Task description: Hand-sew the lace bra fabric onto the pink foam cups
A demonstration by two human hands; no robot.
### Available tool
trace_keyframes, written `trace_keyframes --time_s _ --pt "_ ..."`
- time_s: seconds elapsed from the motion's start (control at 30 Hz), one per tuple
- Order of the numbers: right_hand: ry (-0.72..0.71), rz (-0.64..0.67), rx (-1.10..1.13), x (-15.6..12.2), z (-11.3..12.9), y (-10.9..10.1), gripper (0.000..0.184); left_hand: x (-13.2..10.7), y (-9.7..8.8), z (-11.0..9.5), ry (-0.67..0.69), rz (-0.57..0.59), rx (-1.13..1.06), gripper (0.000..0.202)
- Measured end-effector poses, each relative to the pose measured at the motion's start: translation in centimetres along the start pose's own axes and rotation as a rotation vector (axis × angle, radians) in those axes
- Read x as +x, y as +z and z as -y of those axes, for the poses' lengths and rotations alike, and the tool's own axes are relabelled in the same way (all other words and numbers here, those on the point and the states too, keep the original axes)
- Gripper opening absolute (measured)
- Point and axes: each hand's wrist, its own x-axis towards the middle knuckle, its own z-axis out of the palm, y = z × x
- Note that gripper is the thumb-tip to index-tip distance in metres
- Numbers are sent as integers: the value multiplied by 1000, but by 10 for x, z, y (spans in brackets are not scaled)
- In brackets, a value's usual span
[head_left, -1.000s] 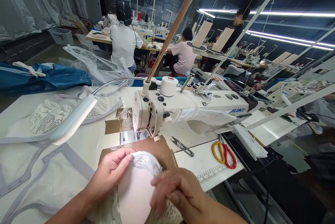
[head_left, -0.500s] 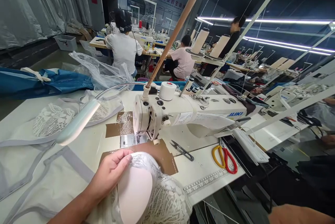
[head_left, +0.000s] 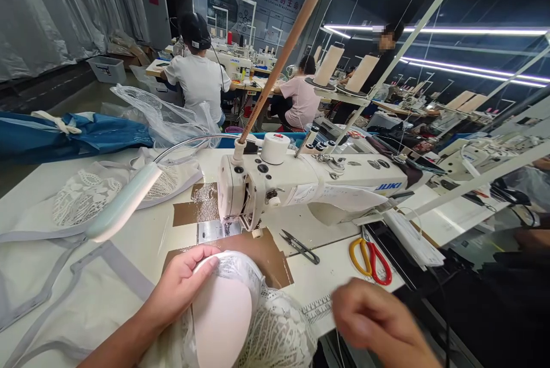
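My left hand point(head_left: 183, 282) pinches the upper edge of a white lace bra point(head_left: 279, 328) between thumb and fingers. The bra's smooth, pale cup pad point(head_left: 223, 316) faces me, and lace covers the other cup to its right. Just beyond the hand stands the sewing machine point(head_left: 283, 176), its needle area over a metal plate point(head_left: 210, 231). My right hand point(head_left: 373, 313) is above the table's front edge, its fingers curled in; whether anything is inside them is hidden. Nearest to it are scissors point(head_left: 373, 262) with yellow and red handles and a ruler strip point(head_left: 317, 309) on the tabletop.
Small black thread snips point(head_left: 301, 247) lie right of the needle area. A lamp point(head_left: 124, 204) on a bendable neck reaches over the left side. Grey-trimmed lace pieces point(head_left: 86, 190) spread across the table there. Co-workers sit farther back, one in a white shirt point(head_left: 197, 84).
My right hand has come up and leftward from the bottom right corner to beside the ruler strip. The left hand and the bra have hardly moved.
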Motion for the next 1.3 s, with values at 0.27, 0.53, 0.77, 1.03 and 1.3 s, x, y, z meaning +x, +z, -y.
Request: trace_keyframes --time_s 0.27,0.53,0.77,1.03,1.3 --pt "-360 26 -356 74 -1 97 18 0 0 -9 7 66 3 29" --pt "-580 -51 -751 80 -16 109 18 1 -1 -7 -20 78 -14 31" --pt "-601 -5 -676 80 -13 101 17 2 0 -4 -37 85 -46 29" --pt "-603 -15 -726 82 -14 104 20 3 0 -3 -64 98 -70 32" --pt "-615 -30 -709 80 -14 104 18 3 -1 -4 -89 105 -65 33"
